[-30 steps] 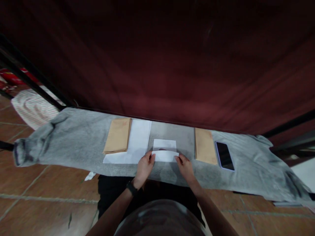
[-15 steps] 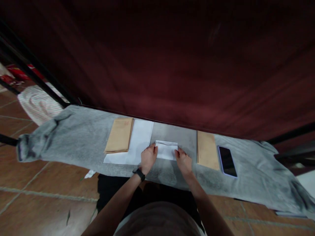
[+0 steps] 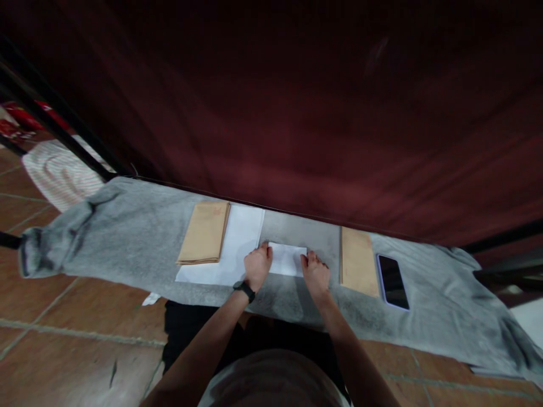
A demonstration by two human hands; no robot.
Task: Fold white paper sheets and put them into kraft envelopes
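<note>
A small folded sheet of white paper (image 3: 288,260) lies in front of me between my hands. My left hand (image 3: 257,265), with a dark watch on its wrist, is closed on the paper's left edge, thumb on top. At the right edge, my right hand (image 3: 315,272) pinches the paper the same way. Left of my left hand lie larger white sheets (image 3: 244,240), partly under a stack of brown envelopes (image 3: 205,233). Another brown envelope (image 3: 358,261) lies to the right of my right hand.
A grey cloth (image 3: 139,237) covers the narrow surface. Beyond the right envelope lies a phone (image 3: 392,281) with a purple edge. A dark red curtain (image 3: 288,130) rises along the far side. Black bars stand at left, and a striped cloth (image 3: 63,169) hangs there.
The upper flap of the folded paper, standing slightly open before, now lies flat against the rest. Both hands stay at its edges, with the fingers moved slightly.
</note>
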